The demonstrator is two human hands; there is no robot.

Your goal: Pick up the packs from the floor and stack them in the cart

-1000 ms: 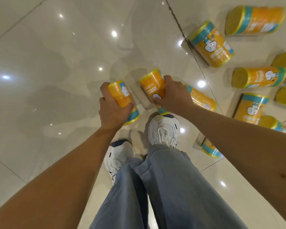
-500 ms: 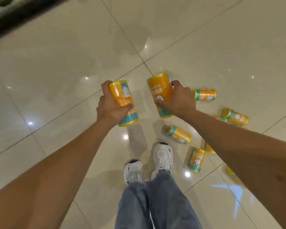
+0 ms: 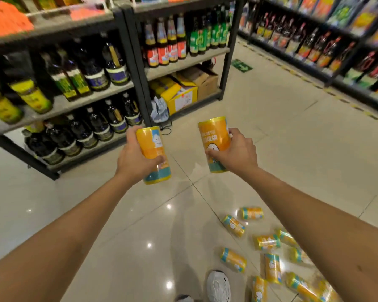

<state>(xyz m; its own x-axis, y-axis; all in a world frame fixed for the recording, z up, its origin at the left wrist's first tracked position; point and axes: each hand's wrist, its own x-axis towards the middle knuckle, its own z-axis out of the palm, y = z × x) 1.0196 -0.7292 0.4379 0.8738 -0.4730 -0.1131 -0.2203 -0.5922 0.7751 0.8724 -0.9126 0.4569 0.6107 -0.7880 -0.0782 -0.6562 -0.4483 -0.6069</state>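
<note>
The left hand (image 3: pixel 131 160) grasps an orange pack (image 3: pixel 153 149), teal-banded with a white cartoon figure; the right hand (image 3: pixel 236 153) grasps a second pack (image 3: pixel 214 136), white lettering unreadable; other packs (image 3: pixel 232 259) lie on the floor (image 3: pixel 140 236)

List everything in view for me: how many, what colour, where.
left pack: one, orange with teal band, held centre-left
right pack: one, same colours, held centre-right
floor packs: about ten, orange and teal, tiles lower right
bottles: many, mostly dark, on shelves
boxes: several, yellow and brown, lowest shelf
floor sign: one, green, aisle ahead
shoe: one plainly, white, bottom edge
left hand: one, grips left pack
right hand: one, grips right pack
</note>
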